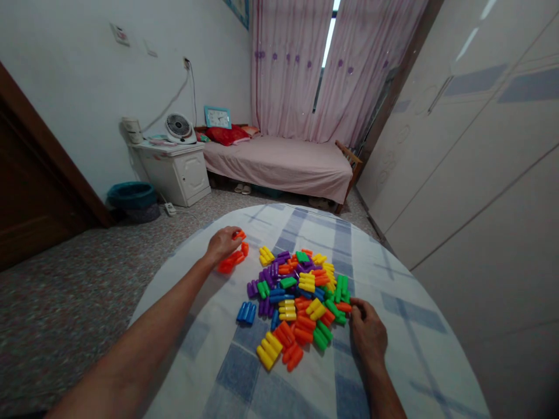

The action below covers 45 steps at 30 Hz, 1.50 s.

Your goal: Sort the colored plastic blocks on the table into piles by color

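In the head view, a mixed heap of ribbed plastic building blocks [287, 310] in yellow, orange, green, blue and purple lies on the table. My left hand [222, 242] is at the heap's far left, its fingers closed on an orange block [240, 234]. Just below that hand, several more orange blocks [230, 261] lie apart from the heap. At the heap's right edge, my right hand [369, 330] is closed, with its fingertips pinching the end of another orange block [343, 306]. Green blocks [342, 287] lie close beside those fingers.
A blue-and-white checked cloth [410, 361] covers the round table. Beyond it stand a bed [283, 160], a white bedside cabinet [187, 174] with a fan [179, 127], and a bin [134, 201]. A pale wardrobe [463, 151] runs along the right.
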Available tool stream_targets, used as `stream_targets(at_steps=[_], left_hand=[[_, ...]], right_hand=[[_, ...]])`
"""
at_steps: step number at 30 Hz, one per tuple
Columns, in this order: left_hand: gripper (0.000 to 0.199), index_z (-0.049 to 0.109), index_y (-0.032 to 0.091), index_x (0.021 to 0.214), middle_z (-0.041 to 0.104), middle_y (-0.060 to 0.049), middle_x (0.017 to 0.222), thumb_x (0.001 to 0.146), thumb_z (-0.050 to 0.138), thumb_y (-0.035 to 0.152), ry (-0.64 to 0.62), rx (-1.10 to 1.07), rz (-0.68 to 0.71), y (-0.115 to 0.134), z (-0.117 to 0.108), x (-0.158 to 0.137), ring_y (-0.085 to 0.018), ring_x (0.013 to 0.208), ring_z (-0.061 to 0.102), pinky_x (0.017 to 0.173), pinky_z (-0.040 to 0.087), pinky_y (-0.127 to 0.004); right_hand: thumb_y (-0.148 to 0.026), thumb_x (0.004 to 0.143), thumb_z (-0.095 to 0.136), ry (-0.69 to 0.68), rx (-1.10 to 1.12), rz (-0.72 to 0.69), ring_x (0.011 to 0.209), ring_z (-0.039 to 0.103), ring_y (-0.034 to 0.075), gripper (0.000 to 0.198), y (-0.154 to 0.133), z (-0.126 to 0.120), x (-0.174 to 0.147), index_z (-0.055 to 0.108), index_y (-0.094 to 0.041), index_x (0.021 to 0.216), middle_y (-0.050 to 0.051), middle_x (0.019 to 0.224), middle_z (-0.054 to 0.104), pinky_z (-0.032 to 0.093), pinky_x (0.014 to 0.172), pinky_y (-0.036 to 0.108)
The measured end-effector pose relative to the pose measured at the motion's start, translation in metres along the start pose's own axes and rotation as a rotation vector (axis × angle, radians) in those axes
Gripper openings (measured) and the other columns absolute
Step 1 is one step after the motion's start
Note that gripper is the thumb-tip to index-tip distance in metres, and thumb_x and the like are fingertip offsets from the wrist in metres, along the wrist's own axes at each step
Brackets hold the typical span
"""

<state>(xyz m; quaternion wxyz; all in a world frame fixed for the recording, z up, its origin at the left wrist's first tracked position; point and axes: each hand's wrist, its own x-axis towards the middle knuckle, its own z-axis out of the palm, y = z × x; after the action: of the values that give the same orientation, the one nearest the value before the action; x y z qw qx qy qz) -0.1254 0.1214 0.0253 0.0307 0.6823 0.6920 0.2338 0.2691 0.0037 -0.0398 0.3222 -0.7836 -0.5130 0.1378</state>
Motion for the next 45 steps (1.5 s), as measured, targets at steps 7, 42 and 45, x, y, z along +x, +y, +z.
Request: stream_targets(at_steps=[7, 42, 45], left_hand=[[0.026, 0.068, 0.012, 0.096, 0.066, -0.015, 0.099, 0.079, 0.053, 0.023, 0.034, 0.05, 0.008, -0.023, 0.008, -0.017, -0.026, 0.092, 0.057, 0.084, 0.046, -0.04], [0.022, 0.06, 0.015, 0.094, 0.063, -0.001, 0.073, 0.079, 0.051, 0.028, -0.194, -0.489, -0.098, 0.053, 0.049, -0.035, -0.015, 0.066, 0.058, 0.059, 0.042, -0.023], [0.017, 0.061, 0.012, 0.087, 0.059, 0.002, 0.059, 0.076, 0.052, 0.023, -0.221, -0.641, -0.206, 0.056, 0.056, -0.025, -0.012, 0.052, 0.053, 0.049, 0.038, -0.021]], right_hand=[[-0.037, 0.08, 0.035, 0.006, -0.032, 0.0, 0.086, 0.061, 0.021, 0.039, -0.001, -0.001, -0.001, 0.064, -0.024, 0.103, 0.004, 0.099, 0.068, 0.04, 0.068, 0.028], [-0.035, 0.08, 0.037, 0.015, 0.009, -0.023, 0.085, 0.061, 0.02, 0.037, -0.001, -0.001, -0.002, 0.064, -0.022, 0.101, 0.004, 0.097, 0.068, 0.04, 0.07, 0.029], [-0.035, 0.08, 0.037, 0.006, 0.01, -0.011, 0.086, 0.061, 0.021, 0.036, -0.001, 0.0, -0.001, 0.064, -0.023, 0.101, 0.004, 0.099, 0.068, 0.04, 0.07, 0.029]])
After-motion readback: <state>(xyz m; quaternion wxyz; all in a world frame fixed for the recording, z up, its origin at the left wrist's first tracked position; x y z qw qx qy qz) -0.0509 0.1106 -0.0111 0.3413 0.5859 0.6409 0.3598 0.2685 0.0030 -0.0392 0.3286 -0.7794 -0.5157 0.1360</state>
